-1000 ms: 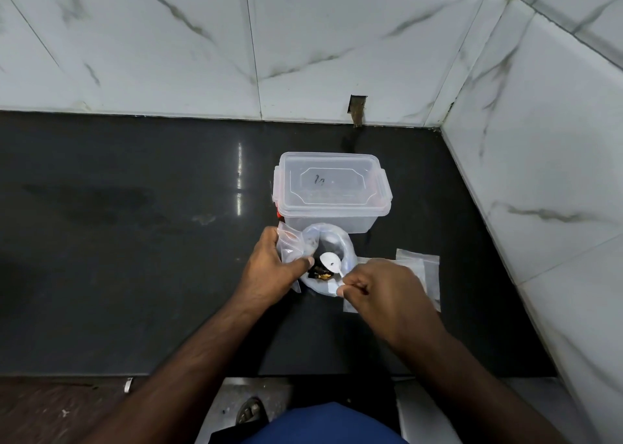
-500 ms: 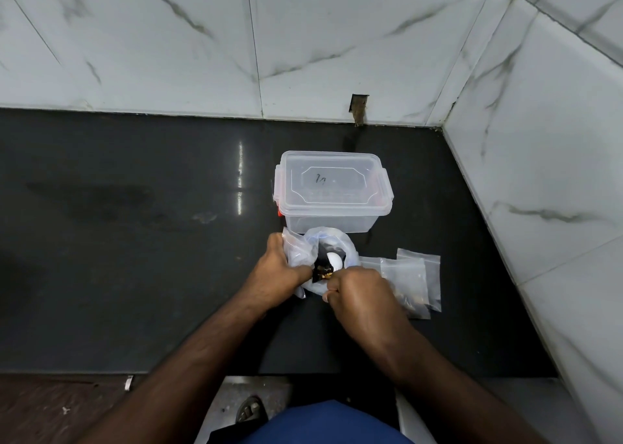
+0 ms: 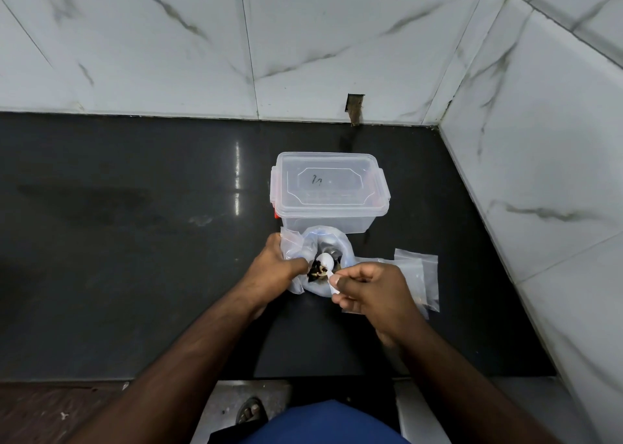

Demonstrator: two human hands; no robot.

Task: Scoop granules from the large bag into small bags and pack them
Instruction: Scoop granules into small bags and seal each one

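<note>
gripping large bag (image 3: 344, 251) | left hand (image 3: 273, 271) | right hand (image 3: 374, 292) pinches spoon (image 3: 326, 262) (white)

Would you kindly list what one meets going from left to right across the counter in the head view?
Left hand gripping the large bag → white spoon over the bag's mouth → right hand holding the spoon → small bags.

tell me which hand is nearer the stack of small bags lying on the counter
Right. The right hand, pinching the white spoon, overlaps the small bags' near edge. The left hand grips the large bag on its far side.
</note>
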